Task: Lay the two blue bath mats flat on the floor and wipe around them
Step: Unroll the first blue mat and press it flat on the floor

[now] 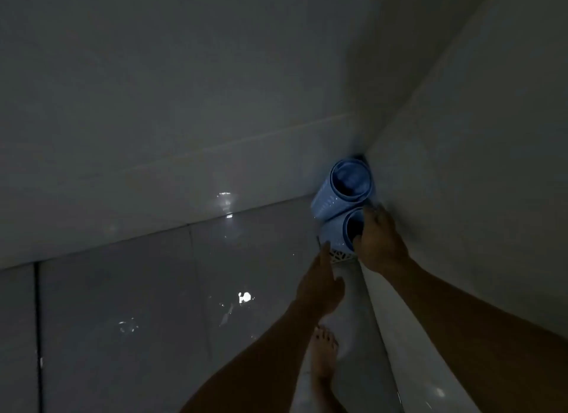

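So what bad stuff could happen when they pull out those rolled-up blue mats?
The floor glints as if wet, and the bare foot stands on it, so a slip seems possible. The right hand grips only the nearer rolled mat; pulling it may topple the farther rolled mat leaning in the corner. The room is dim, and the drain grate lies just under the mats, so a mat might end up covering it.

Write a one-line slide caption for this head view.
In a dim tiled corner, the right hand grips the nearer of two rolled blue bath mats while the left hand reaches in.
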